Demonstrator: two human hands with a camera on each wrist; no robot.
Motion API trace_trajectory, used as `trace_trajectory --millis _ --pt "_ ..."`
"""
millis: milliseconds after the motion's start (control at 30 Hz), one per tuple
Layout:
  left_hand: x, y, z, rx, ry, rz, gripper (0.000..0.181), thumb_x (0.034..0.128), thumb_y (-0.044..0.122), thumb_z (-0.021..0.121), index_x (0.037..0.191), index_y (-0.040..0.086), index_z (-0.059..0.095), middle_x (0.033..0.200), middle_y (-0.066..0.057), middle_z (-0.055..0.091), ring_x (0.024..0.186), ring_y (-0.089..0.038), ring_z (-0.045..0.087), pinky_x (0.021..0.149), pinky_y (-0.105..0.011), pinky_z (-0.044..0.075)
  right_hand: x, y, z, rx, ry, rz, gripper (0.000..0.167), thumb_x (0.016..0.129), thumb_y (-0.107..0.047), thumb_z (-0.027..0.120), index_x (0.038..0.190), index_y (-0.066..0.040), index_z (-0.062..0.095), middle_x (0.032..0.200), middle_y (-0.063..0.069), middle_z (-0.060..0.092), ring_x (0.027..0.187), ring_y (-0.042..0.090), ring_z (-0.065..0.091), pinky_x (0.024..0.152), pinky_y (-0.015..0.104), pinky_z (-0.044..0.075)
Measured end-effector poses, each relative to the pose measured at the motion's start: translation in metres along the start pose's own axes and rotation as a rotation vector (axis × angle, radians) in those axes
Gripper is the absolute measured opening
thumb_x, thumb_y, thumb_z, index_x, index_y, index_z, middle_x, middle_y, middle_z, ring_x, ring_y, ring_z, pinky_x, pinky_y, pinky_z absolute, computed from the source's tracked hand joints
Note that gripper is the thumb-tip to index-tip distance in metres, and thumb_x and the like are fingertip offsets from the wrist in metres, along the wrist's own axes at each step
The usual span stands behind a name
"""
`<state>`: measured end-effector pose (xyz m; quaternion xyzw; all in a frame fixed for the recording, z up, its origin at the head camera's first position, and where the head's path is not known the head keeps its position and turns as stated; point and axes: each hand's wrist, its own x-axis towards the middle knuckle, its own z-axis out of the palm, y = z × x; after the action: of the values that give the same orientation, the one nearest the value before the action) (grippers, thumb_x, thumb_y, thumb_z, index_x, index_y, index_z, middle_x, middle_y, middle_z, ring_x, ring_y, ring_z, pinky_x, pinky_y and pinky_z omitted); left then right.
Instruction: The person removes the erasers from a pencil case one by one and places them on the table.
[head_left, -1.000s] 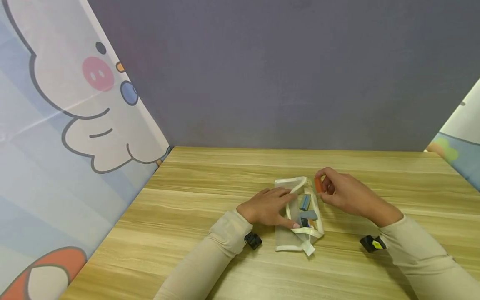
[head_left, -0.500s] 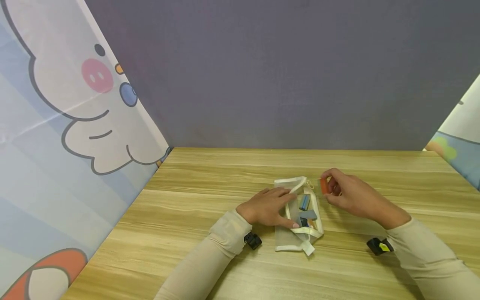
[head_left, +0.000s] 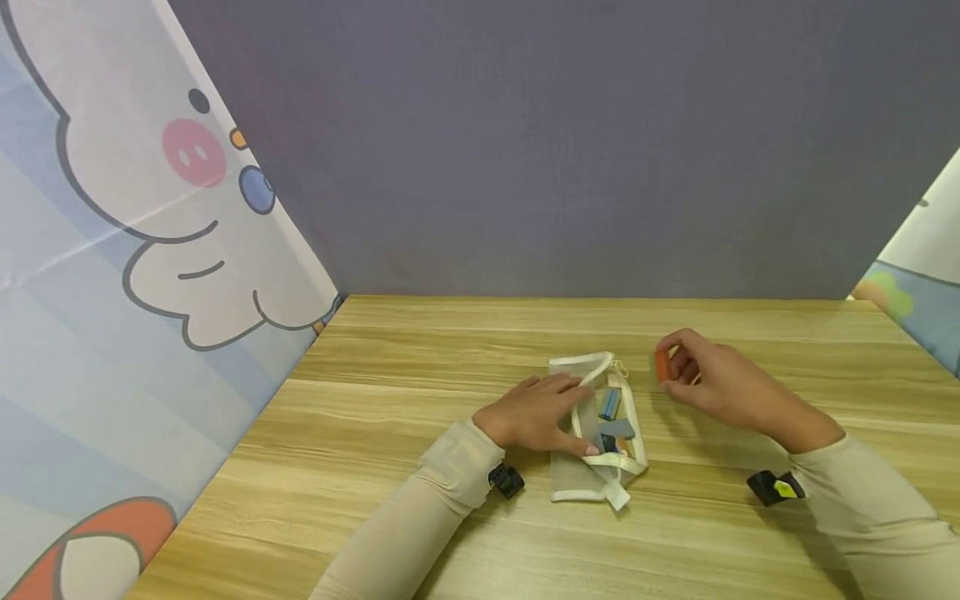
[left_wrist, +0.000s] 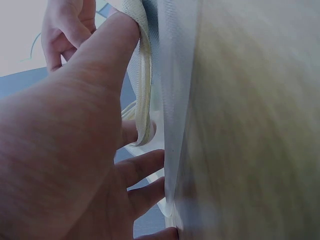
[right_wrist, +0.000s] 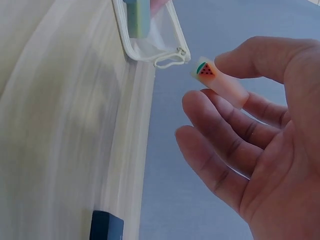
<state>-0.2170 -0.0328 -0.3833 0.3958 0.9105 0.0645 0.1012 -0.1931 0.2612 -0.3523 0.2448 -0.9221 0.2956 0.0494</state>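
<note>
A white mesh zip pouch (head_left: pixel 573 479) lies unzipped on the table. My left hand (head_left: pixel 531 413) rests on it with fingers spread; the thumb and a fingertip touch the edge of its opening, as the zipper edge (left_wrist: pixel 144 85) in the left wrist view shows. Inside lie a blue ribbed piece (head_left: pixel 610 404), a flat grey-blue piece (head_left: pixel 617 429) and smaller dark and orange bits, partly hidden. Right of the pouch, my right hand (head_left: pixel 720 379) pinches an orange eraser (head_left: pixel 663 367) above the table. A watermelon slice is printed on its pale end (right_wrist: pixel 205 70) in the right wrist view.
The wood-grain table (head_left: pixel 420 350) ends at a grey panel (head_left: pixel 570 167) behind. A cartoon-printed sheet (head_left: pixel 97 350) borders it on the left. Black wrist cameras (head_left: pixel 506 481) hang under both sleeves. A white tag (head_left: pixel 617 497) sticks out at the pouch's near corner.
My right hand has moved to the right, away from the pouch, carrying the orange eraser. The left hand and the pouch have stayed in place.
</note>
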Motion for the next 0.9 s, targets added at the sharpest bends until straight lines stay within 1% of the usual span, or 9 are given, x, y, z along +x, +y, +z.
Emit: trace_trajectory --millis 233,500,767,900 --pt "0.0 0.0 0.0 0.004 0.002 0.004 0.09 0.0881 0.075 0.054 0.16 0.026 0.03 0.164 0.0 0.023 0.151 -0.017 0.017 0.12 -0.048 0.019 -0.002 0.006 -0.011 -0.012 0.012 0.041 0.043 0.093 -0.011 0.073 0.128 -0.002 0.05 0.094 0.001 0.064 0.082 0.016 0.062 0.064 0.029 0.052" --pt "-0.001 0.001 -0.001 0.012 0.008 0.006 0.089 0.0882 0.074 0.056 0.159 0.025 0.032 0.164 -0.001 0.025 0.151 -0.017 0.019 0.119 -0.048 0.02 -0.005 0.013 -0.022 -0.025 0.024 0.065 0.046 0.093 -0.015 0.074 0.129 -0.001 0.05 0.096 0.002 0.065 0.081 0.015 0.063 0.063 0.029 0.051" --pt "-0.001 0.0 0.0 0.01 0.005 0.007 0.09 0.0882 0.074 0.056 0.159 0.025 0.031 0.164 -0.003 0.025 0.151 -0.018 0.018 0.12 -0.049 0.019 -0.007 0.023 -0.026 -0.049 0.006 0.096 0.045 0.093 -0.015 0.073 0.129 -0.002 0.052 0.095 0.001 0.065 0.081 0.014 0.063 0.064 0.029 0.051" --pt "0.0 0.001 0.0 0.008 0.005 0.009 0.09 0.0881 0.074 0.056 0.159 0.025 0.031 0.164 -0.003 0.025 0.151 -0.018 0.018 0.12 -0.049 0.019 -0.008 0.028 -0.025 -0.052 0.01 0.098 0.044 0.092 -0.014 0.074 0.129 -0.001 0.053 0.094 0.002 0.065 0.08 0.014 0.064 0.065 0.029 0.051"
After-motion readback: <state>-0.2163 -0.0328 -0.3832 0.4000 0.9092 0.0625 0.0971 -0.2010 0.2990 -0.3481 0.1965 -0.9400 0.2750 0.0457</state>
